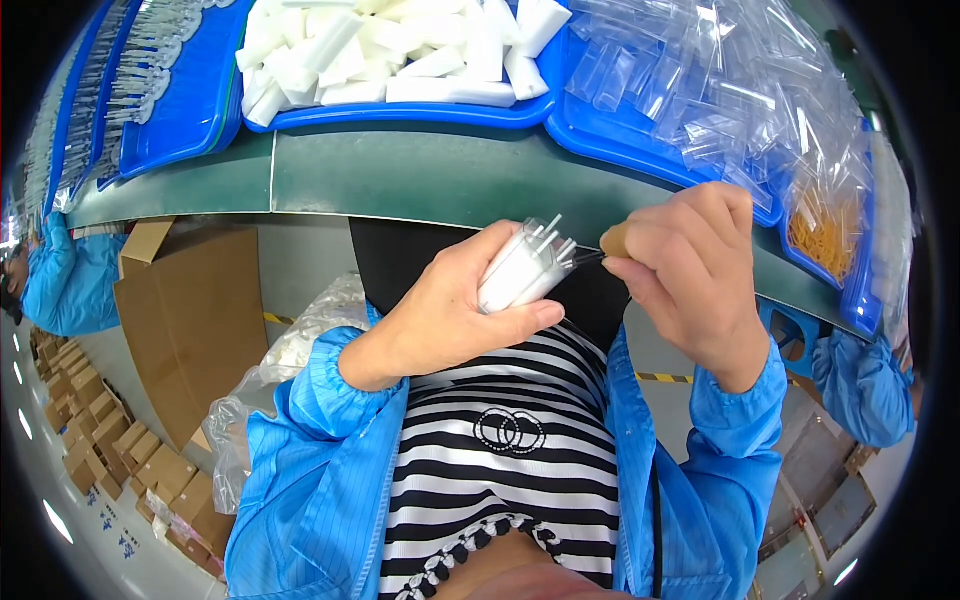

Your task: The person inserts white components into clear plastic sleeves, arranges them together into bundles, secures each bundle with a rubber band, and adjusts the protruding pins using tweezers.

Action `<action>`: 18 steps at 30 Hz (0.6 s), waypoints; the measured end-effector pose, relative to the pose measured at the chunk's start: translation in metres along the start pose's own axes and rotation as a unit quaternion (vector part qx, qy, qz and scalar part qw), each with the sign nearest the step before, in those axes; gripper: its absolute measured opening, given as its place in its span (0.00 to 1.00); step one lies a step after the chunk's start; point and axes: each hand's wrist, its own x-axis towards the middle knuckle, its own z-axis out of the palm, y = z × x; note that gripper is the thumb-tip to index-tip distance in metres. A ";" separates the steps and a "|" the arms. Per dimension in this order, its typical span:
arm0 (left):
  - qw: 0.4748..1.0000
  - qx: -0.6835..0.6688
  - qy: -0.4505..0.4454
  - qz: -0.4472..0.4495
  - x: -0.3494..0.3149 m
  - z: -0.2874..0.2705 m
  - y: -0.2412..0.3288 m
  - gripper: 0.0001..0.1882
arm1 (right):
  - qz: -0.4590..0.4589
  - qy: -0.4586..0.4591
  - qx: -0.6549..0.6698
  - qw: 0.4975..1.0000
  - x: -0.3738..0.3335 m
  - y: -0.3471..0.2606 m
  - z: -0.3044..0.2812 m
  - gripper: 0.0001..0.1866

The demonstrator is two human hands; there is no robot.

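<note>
My left hand is wrapped round a small clear plastic sleeve with a white foam block in it. Several thin white sticks poke out of the sleeve's upper right end. Just to the right, my right hand is closed in a pinch. A tan covering shows at one fingertip, perhaps a finger cot. From the pinch a thin dark piece reaches to the sleeve's open end; its kind is too small to tell.
Beyond my hands runs a green table edge. On it stand a blue tray of white foam blocks, another of clear plastic sleeves, and orange rubber bands. Blue trays with thin-stemmed pieces are far left. A cardboard box stands below left; blue-sleeved people are at both sides.
</note>
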 end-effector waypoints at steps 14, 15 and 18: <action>0.983 -0.174 -0.044 -0.044 0.001 -0.001 0.010 0.29 | 0.065 0.062 0.023 0.996 -0.002 -0.001 0.009 0.15; 0.983 -0.174 -0.043 -0.044 0.000 -0.001 0.010 0.29 | 0.055 0.057 0.018 0.997 -0.001 0.001 0.008 0.15; 0.984 -0.165 -0.053 -0.049 0.000 -0.002 0.010 0.28 | 0.037 0.040 0.019 0.998 0.001 0.006 0.003 0.14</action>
